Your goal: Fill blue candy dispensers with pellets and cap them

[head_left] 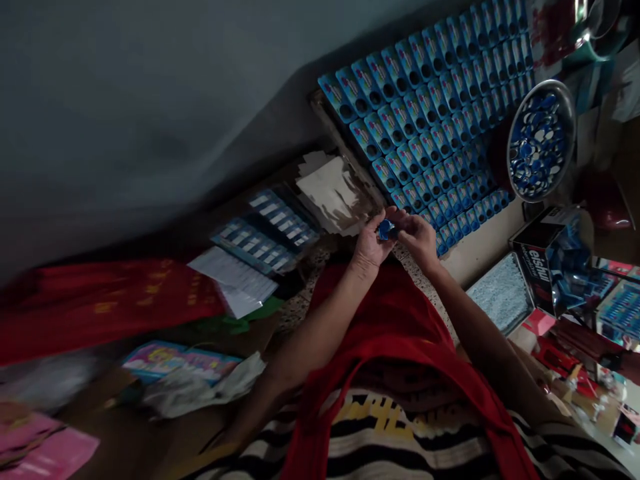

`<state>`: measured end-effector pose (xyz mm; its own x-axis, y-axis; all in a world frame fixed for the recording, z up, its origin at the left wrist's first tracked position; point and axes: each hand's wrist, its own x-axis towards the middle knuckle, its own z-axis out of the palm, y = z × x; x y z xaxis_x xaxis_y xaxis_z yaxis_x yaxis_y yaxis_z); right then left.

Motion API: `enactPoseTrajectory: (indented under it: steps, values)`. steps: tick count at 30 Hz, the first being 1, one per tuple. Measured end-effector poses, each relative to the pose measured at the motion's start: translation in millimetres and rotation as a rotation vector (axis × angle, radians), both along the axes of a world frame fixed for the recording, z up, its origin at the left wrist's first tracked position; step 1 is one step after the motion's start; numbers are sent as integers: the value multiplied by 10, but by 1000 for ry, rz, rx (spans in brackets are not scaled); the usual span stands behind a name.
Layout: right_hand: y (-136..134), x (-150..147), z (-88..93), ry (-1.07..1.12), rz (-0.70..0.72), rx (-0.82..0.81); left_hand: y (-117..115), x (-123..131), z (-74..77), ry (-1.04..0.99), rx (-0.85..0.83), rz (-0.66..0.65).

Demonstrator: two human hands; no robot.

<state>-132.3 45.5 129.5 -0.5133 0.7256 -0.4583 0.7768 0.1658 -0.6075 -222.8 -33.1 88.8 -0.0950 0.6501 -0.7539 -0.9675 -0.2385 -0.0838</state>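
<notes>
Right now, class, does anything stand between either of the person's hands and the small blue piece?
Nothing visible does. The left hand holds the small blue piece, and the right hand is close beside it; whether its fingertips touch the piece is too dim to tell.

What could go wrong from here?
1. Drop: the small blue piece is held in the left hand, right hand close by; it might slip.
2. Shift: both hands are near the laid-out blue cards; brushing them could misalign rows.
3. Spill: knocking the metal bowl might scatter its loose pieces.
</notes>
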Motion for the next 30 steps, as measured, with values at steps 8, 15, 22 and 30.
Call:
enactPoseTrajectory:
  steps: [8,15,22,30]
  values:
    - [394,5,-65,-178,40,265,-70,-100,-99,22,-36,9]
    - [653,-326,-57,-490,355,313,-112,-298,-159,23,24,-42]
    - [898,-630,-53,-703,459,309,-112,-309,-305,-31,87,-60]
    - [351,-489,230,-457,401,326,-117,-230,-181,-38,47,21]
